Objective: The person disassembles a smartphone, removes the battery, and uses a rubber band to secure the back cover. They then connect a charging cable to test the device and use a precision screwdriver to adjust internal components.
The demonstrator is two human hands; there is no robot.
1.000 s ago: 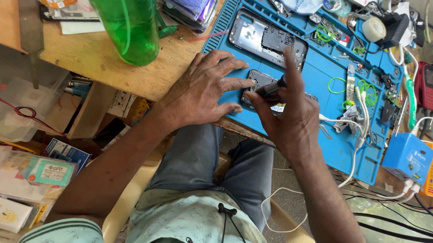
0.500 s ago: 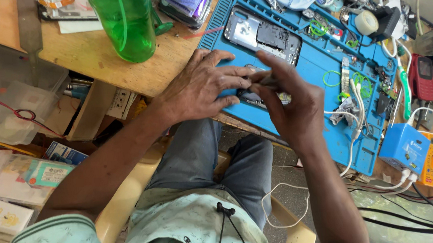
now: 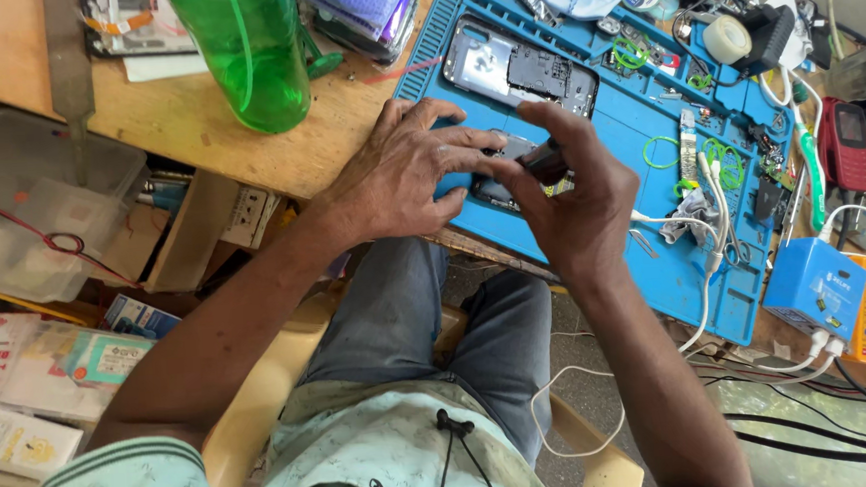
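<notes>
Your two hands meet over a small phone on the blue mat.

Your left hand (image 3: 404, 175) lies flat, pressing the phone (image 3: 497, 174) onto the mat (image 3: 654, 250). Your right hand (image 3: 576, 200) pinches a dark tool (image 3: 546, 158) at its top edge. An opened phone (image 3: 517, 68) lies at 12 o'clock, a green bottle (image 3: 246, 49) at 10 o'clock.

The small dark phone part (image 3: 545, 158) I'm working on is a short black block, pinched between my right thumb and fingertips just above the blue repair mat (image 3: 652, 220). Under my left hand lies a dark, flat phone body (image 3: 495, 185), mostly covered, resting on that mat near its front edge.
</notes>
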